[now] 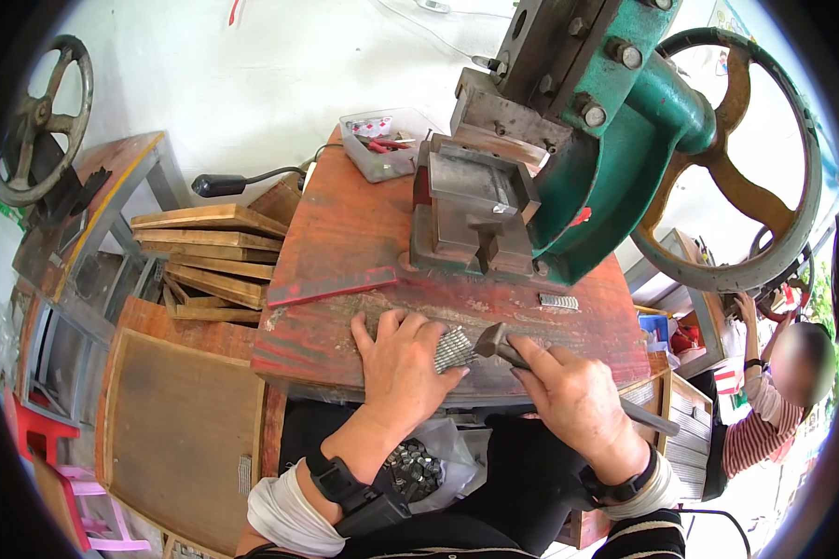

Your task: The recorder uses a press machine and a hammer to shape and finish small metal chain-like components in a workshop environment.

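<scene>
Currently, left hand (399,368) spread on bench (331,343), touching ribbed metal piece (455,350); right hand (580,396) gripping hammer (493,342) just right; far side, green press (615,191).

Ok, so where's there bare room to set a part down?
The bench top is bare between the plastic bin and the flat red bar, left of the die block. The framed wooden tray at lower left is mostly bare. It's crowded near the front edge: left hand, ridged metal strips, hammer and right hand.
</scene>
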